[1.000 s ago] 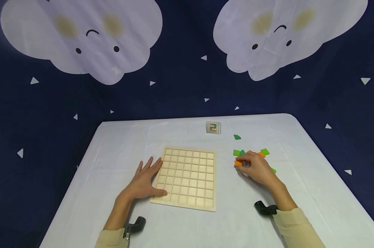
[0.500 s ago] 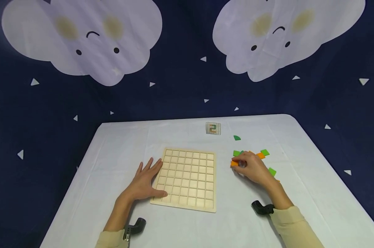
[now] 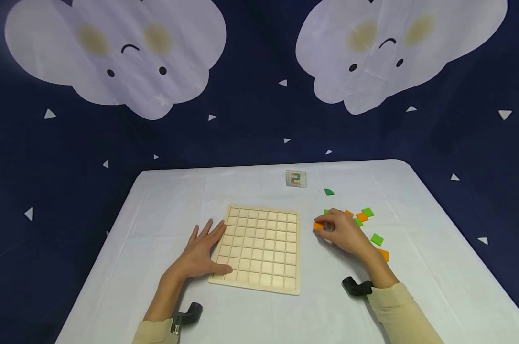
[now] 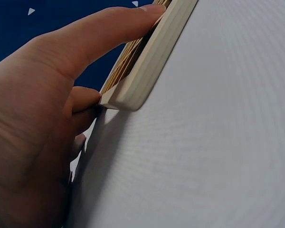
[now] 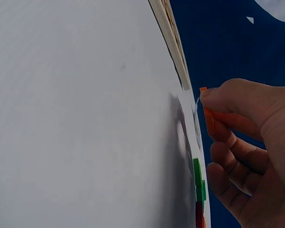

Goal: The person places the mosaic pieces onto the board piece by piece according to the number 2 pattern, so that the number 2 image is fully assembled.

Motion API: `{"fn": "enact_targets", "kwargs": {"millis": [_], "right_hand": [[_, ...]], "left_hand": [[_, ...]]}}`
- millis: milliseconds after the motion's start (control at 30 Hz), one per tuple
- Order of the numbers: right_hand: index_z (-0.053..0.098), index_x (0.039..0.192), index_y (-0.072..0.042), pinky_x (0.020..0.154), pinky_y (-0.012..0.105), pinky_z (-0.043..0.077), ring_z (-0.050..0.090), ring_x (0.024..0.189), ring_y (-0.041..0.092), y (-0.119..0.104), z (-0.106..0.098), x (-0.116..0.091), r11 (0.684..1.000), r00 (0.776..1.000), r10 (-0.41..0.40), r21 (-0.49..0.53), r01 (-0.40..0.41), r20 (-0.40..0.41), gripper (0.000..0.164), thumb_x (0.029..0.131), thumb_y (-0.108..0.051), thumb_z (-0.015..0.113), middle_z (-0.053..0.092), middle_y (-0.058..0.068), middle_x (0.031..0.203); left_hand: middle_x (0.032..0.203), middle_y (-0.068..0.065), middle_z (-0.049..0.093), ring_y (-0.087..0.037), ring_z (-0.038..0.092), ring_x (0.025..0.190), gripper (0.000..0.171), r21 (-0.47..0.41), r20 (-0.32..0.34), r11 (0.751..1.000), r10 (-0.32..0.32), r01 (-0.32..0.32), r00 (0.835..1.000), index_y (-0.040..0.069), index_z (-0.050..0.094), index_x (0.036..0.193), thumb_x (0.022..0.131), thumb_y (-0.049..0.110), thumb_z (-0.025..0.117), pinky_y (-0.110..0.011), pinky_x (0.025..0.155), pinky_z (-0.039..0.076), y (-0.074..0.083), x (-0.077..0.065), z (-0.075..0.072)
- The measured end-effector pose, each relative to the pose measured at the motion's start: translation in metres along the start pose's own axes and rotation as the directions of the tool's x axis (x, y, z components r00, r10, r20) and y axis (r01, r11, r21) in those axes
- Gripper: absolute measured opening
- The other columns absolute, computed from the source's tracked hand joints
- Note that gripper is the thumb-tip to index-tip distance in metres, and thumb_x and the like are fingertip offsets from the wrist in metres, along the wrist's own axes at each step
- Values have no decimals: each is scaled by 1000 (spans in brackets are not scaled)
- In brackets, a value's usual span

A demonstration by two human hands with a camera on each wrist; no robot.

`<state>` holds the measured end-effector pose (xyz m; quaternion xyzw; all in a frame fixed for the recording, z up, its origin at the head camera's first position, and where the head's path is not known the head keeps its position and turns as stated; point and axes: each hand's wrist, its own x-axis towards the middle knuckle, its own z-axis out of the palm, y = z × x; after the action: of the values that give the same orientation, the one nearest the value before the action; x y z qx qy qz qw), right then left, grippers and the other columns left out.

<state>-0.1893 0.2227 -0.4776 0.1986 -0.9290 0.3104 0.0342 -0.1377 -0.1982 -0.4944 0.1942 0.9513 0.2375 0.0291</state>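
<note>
Between right fingers (image 5: 242,148), thin orange tile (image 5: 209,121)

In the head view, the person's left forearm (image 3: 167,294) comes in from seven o'clock and slants toward one, its sleeve (image 3: 154,331) ending short of the wrist. The left hand (image 3: 197,257) lies back uppermost, fingers spread toward one o'clock, the left thumb (image 3: 220,268) stretched out to three. The right forearm (image 3: 386,273) enters from five o'clock and angles toward eleven; the right hand (image 3: 349,234) aims its fingertips at nine. In the right wrist view, the right thumb (image 5: 240,99) opposes the forefinger in a pinch, the lower fingers (image 5: 228,161) loosely curled at four o'clock.
</note>
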Motion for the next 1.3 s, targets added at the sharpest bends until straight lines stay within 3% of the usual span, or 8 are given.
{"fn": "enact_targets", "kwargs": {"millis": [700, 967, 1300], "right_hand": [[75, 105, -15, 66, 31, 46, 53, 78, 14, -18, 14, 12, 999, 1000, 0, 34, -1, 11, 26, 80, -24, 78, 63, -7, 95], [75, 105, -13, 67, 30, 47, 53, 79, 13, -28, 22, 20, 998, 999, -39, 57, 37, 27, 27, 81, -24, 77, 63, -7, 95], [75, 105, -15, 66, 30, 44, 51, 77, 11, -36, 30, 32, 998, 996, -59, 8, 59, 66, 26, 81, -25, 77, 61, -9, 93]], "left_hand": [[156, -1, 25, -28, 9, 145, 120, 5, -1, 1000, 8, -8, 1000, 8, 30, 151, 59, 71, 75, -53, 114, -2, 2, -2, -4], [157, 0, 24, -27, 8, 145, 122, 10, -2, 1000, 7, -7, 1000, 9, 30, 151, 58, 74, 74, -52, 114, -3, -1, 0, -1], [157, 1, 22, -26, 7, 146, 122, 15, 2, 1000, 10, -10, 1000, 9, 28, 152, 59, 74, 73, -51, 115, -3, -1, 1, -1]]}}
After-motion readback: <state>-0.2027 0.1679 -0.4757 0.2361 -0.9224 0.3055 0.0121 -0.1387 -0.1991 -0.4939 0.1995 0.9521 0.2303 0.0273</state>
